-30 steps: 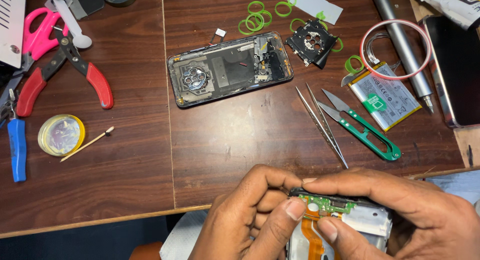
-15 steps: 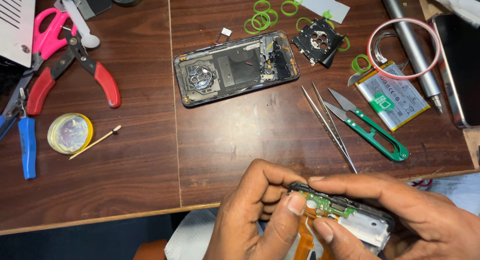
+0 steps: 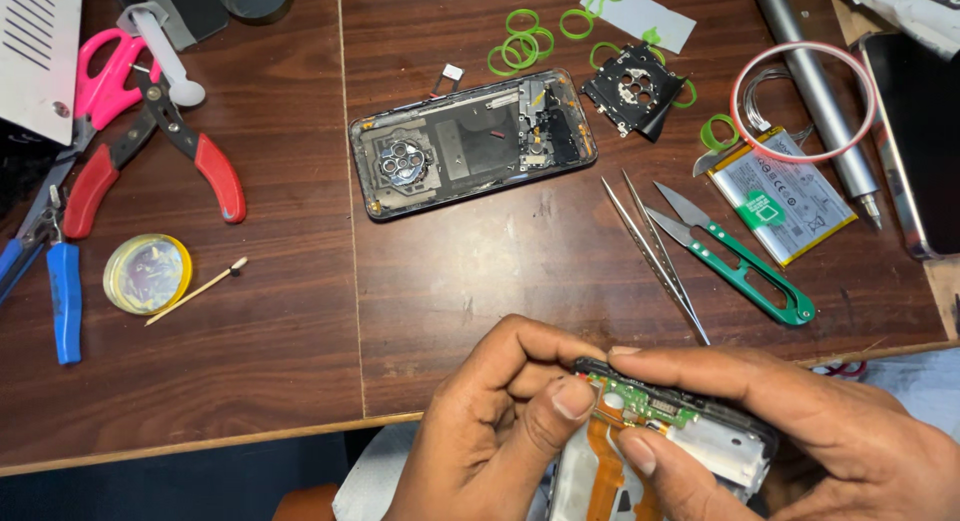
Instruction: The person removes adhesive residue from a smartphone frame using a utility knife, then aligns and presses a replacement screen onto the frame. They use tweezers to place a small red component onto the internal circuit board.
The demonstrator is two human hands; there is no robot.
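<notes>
Both hands at lower edge of view, below table rim: left hand [image 3: 480,431] curled, thumb pressed onto small green circuit board [image 3: 640,403] at upper end of opened phone frame [image 3: 700,451]; right hand [image 3: 800,431] closed around same frame, index finger laid along its top edge, thumb set just below board. Orange flex ribbon [image 3: 605,466] seen running down from board between the two thumbs; silver shield plate just right of it. Frame held off table [image 3: 280,361], tilted, near the person's lap. On table, well apart from hands: second phone body [image 3: 470,146] lying open and face down, round metal part and shielding exposed; black camera module bracket [image 3: 633,86] beside it; flat battery [image 3: 780,196] removed and lying near a red-and-white ring [image 3: 803,101]; tweezers [image 3: 655,256] and green-handled snips [image 3: 740,266] between phone body and hands, both untouched. Green rubber bands [image 3: 520,43] scattered at top; red-handled pliers [image 3: 140,161], pink scissors [image 3: 100,81], blue-handled tool [image 3: 62,301], roll of clear tape [image 3: 147,273] and cotton swab [image 3: 195,293] at left. Judged stage: disassembly well advanced, with battery and bracket already out; small board apparently not yet freed or seated, ribbon attached; whether being removed or refitted cannot be told.
</notes>
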